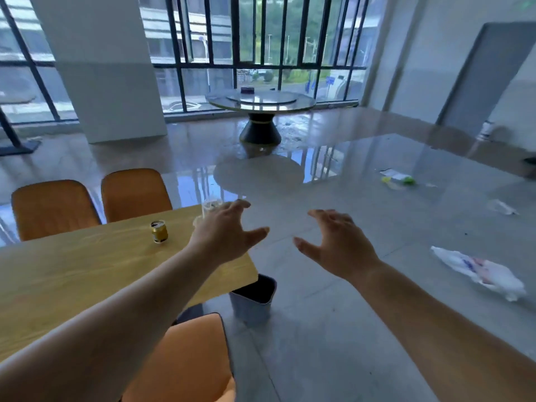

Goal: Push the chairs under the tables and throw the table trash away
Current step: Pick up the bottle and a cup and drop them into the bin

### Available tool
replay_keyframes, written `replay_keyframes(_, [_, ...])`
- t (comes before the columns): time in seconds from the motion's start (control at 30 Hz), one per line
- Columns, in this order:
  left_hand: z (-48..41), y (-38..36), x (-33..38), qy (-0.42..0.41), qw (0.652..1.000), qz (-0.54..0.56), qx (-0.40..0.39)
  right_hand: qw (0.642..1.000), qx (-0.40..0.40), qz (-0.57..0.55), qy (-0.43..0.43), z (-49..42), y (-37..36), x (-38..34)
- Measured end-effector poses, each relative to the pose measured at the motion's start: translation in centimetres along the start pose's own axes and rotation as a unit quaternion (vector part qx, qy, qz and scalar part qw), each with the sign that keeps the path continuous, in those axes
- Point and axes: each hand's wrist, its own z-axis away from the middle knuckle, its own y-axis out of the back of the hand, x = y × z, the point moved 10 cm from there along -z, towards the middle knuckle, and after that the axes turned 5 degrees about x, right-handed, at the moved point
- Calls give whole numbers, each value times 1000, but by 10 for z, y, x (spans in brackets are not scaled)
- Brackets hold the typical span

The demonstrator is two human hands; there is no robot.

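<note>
A wooden table (72,271) fills the left side. On it stand a small gold can (159,231) and a clear plastic bottle (210,207), partly hidden behind my left hand (226,233). That hand is open, fingers spread, over the table's right corner. My right hand (336,245) is open too, held above the floor to the right of the table. Two orange chairs (55,207) (135,192) stand tucked at the table's far side. A third orange chair (188,358) is at the near side, below my left arm. A grey bin (252,300) stands by the table corner.
Litter lies on the tiled floor at right: a white plastic bag (478,271), a yellow-green wrapper (397,179) and a clear scrap (501,206). A round table (261,101) stands by the barred windows, a white pillar (107,68) at back left.
</note>
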Motion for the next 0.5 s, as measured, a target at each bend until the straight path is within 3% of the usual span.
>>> replay_keyframes(0.13, [-71, -34, 104, -39, 999, -21, 24, 1000, 20, -18, -8, -44, 44, 102])
replay_keyframes(0.27, [-115, -73, 162, -41, 999, -28, 4, 998, -4, -55, -6, -84, 58, 177])
replay_keyframes(0.5, [-201, -78, 185, -25, 998, -28, 56, 990, 16, -64, 127, -199, 61, 167])
